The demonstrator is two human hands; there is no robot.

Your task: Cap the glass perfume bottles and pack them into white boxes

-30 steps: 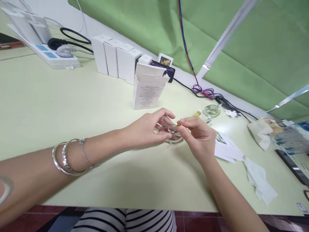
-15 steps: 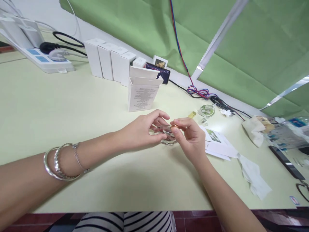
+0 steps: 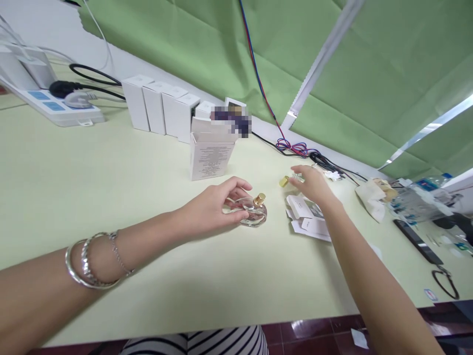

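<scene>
My left hand curls round the side of a clear, rounded glass perfume bottle, which rests tilted on the table. The bottle's gold neck piece points up and away to the right, clear of my fingers. Further back on the right, my right hand reaches out with thumb and forefinger apart. A small gold cap lies just left of its fingertips. Beneath that hand, clear glass shows only in part. An unfolded white carton piece with a picture lies below my right wrist, partly covered.
An opened white box with print stands behind the bottle. Several white boxes line the wall beside a power strip. Bundled cables run along the back. A dark flat device and a plastic bag are at right.
My right hand has let go of the bottle's gold neck piece and moved back and right towards the gold cap. My left hand still holds the bottle. The view has shifted slightly.
</scene>
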